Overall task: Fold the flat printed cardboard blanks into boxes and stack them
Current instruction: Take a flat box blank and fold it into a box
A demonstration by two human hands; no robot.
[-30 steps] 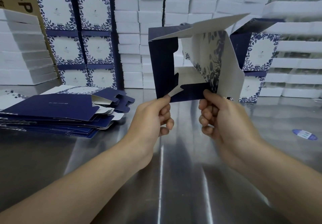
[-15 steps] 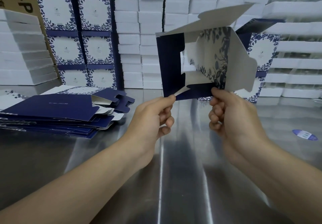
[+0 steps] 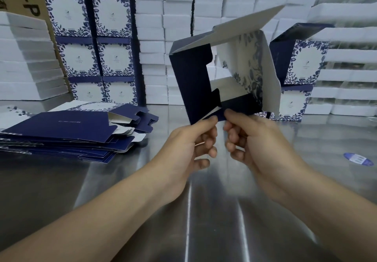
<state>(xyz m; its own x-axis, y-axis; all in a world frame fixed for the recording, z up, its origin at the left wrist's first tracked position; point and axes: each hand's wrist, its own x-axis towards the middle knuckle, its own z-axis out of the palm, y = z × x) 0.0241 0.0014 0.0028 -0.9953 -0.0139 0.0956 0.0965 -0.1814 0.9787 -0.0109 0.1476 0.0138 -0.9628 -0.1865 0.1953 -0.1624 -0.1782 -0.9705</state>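
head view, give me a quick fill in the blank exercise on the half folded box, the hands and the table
1. The half-folded navy printed cardboard box is held by ____ hands, left hand and right hand.
2. The pile of flat navy cardboard blanks lies to the person's ____.
3. The shiny table is made of ____.
4. The oval blue sticker lies on the ____.

Missing words: both; left; metal; table

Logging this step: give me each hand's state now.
Left hand: shut, pinching the half-folded box.
Right hand: shut, pinching the same box.
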